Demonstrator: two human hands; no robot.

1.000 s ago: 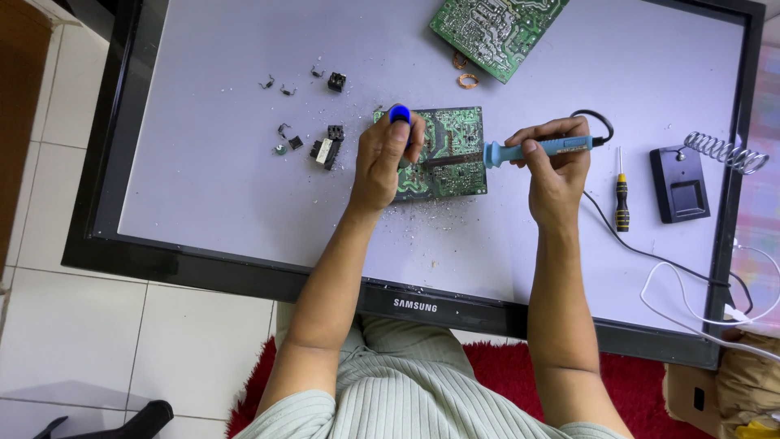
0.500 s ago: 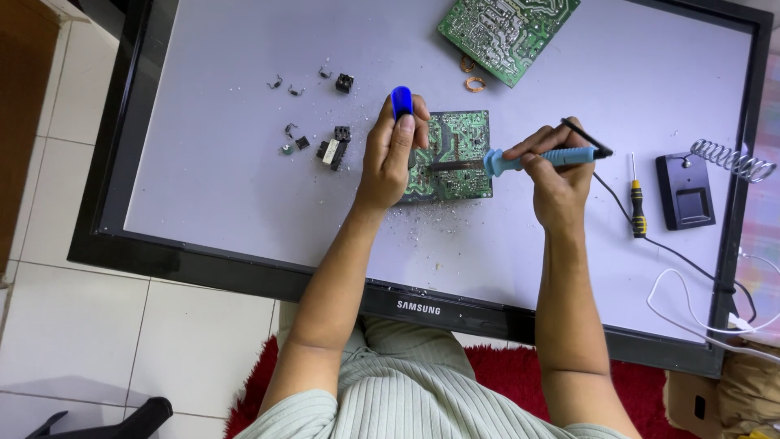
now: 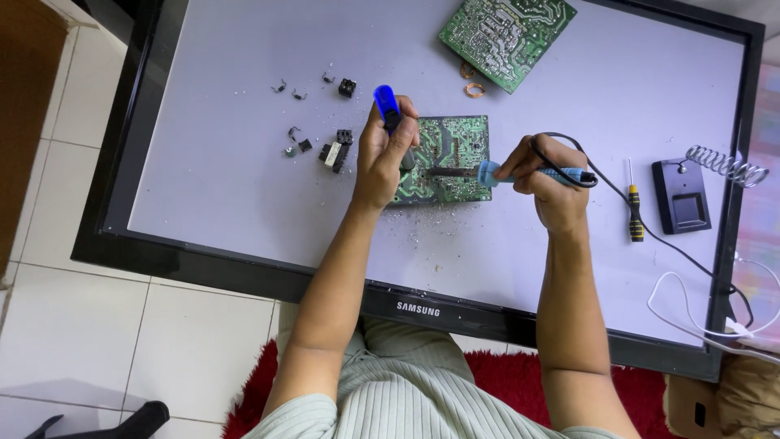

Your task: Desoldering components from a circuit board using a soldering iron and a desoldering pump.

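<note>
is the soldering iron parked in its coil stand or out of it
Out. The right hand holds the soldering iron over the small circuit board; the coil stand sits empty.

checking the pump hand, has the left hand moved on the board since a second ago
Yes, slightly. The left hand with the blue pump slid left off the small board, toward the loose parts.

Loose components [image 3: 333,150] crowd the left hand [image 3: 382,154]; the cord [image 3: 650,228] and screwdriver [image 3: 634,207] flank the right hand [image 3: 552,183].

White tiled floor [image 3: 73,325] with grey grout lines, red shaggy rug [image 3: 520,374] below, brown wooden furniture edge [image 3: 20,97] at left, even bright light
</note>
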